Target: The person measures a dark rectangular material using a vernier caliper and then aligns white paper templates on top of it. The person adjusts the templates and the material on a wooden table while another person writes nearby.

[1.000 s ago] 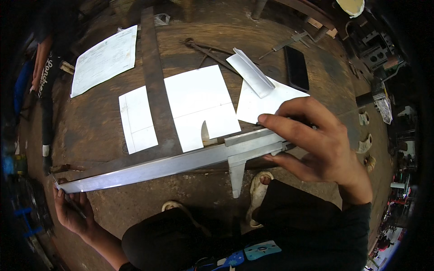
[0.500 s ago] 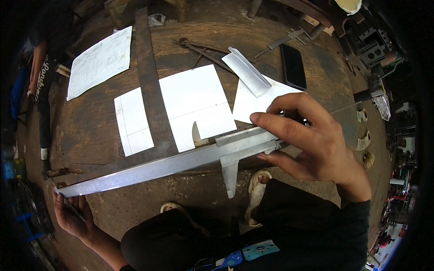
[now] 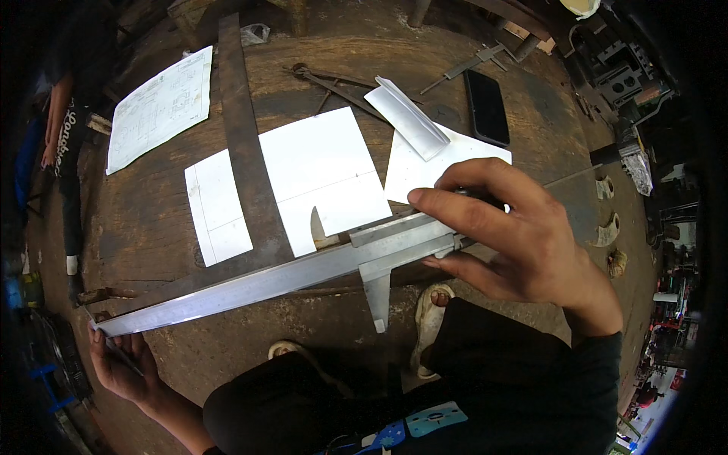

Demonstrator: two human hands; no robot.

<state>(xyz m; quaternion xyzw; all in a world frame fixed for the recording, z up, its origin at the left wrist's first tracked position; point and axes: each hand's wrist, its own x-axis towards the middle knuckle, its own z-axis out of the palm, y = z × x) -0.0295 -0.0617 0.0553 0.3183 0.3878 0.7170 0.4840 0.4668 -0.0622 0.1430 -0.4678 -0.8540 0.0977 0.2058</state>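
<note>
Right hand [image 3: 523, 243] pinches the caliper [image 3: 303, 277] slide mid-frame, left hand [image 3: 121, 368] grips its lower-left end; measuring seems underway, needing fine slide adjustment.

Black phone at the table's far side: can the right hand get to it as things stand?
Probably yes, but not freely. The phone lies just beyond the right hand with nothing between them, yet that hand grips the slide of the big caliper, so it must let go first.

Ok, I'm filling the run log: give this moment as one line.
left hand: holds caliper far end | right hand: grips its slider | caliper lies across white sheets on wooden table
</note>
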